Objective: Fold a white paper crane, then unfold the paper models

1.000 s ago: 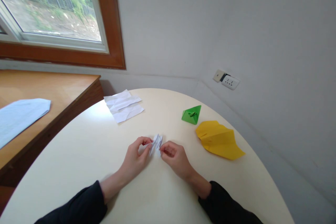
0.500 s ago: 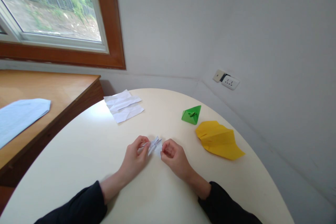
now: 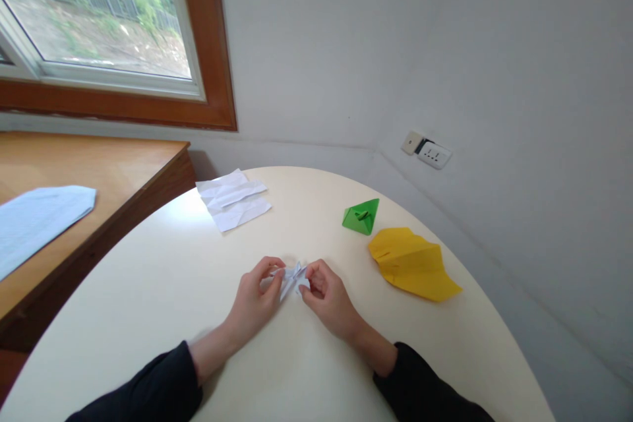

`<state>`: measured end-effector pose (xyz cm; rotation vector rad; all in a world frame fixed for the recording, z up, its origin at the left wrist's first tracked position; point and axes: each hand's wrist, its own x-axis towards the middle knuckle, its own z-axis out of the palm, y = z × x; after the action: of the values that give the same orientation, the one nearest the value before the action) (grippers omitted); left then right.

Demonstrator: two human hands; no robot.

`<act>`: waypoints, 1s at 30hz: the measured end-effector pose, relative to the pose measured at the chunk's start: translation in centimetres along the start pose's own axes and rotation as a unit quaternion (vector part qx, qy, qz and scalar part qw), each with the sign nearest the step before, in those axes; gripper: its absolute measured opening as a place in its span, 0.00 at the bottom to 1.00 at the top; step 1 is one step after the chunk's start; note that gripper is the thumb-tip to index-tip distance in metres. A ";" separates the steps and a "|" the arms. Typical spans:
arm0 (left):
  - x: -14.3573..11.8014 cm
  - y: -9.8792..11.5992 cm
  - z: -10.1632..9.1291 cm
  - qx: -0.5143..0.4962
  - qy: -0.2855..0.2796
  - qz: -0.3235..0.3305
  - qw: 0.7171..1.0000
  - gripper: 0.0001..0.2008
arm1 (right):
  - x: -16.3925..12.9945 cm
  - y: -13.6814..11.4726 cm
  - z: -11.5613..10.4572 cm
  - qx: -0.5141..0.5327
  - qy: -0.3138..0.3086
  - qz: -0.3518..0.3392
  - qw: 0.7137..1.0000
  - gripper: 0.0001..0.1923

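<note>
A small piece of folded white paper (image 3: 293,277) is held between my two hands, just above the middle of the round table. My left hand (image 3: 260,290) pinches its left side between thumb and fingers. On the other side, the thumb and fingertips of my right hand (image 3: 329,293) close on the right part of the paper. Several creases and raised flaps show in the gap between the hands. The ends of the paper are hidden behind the fingers.
Creased white paper (image 3: 232,198) lies at the table's (image 3: 148,290) back left. A green folded paper (image 3: 360,217) and a yellow folded paper (image 3: 413,264) lie to the right. A wooden desk (image 3: 123,155) with pale blue folded material (image 3: 39,221) stands at the left; walls bound the right.
The fingers of my right hand have shifted slightly on the paper's right side, and its flaps now sit at a different angle. My left hand has stayed almost still.
</note>
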<state>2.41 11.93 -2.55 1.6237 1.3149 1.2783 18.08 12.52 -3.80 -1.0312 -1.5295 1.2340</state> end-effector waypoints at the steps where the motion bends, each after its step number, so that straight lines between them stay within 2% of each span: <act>1: 0.1 0.1 0.0 -0.004 0.007 -0.005 1.000 0.05 | 0.0 0.0 0.0 0.004 -0.006 0.000 1.000 0.09; 7: 0.2 0.2 0.1 -0.037 0.031 -0.005 0.999 0.07 | -0.2 0.1 -0.1 0.012 -0.040 -0.008 0.999 0.08; 13: 0.3 0.0 0.1 -0.069 0.025 0.013 0.997 0.07 | -0.3 0.0 -0.2 0.043 -0.079 0.009 0.996 0.11; 17: 0.4 0.1 0.1 -0.121 -0.001 -0.009 0.993 0.10 | -0.4 -0.1 -0.2 0.052 -0.091 0.018 0.994 0.12; 30: 1.0 0.9 -0.1 -0.180 0.004 -0.067 0.981 0.16 | -0.3 0.2 -0.3 0.048 -0.099 0.001 0.994 0.10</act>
<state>2.64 12.62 -1.43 1.2588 1.1008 1.3494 18.46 12.32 -4.01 -0.8680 -1.6014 1.4313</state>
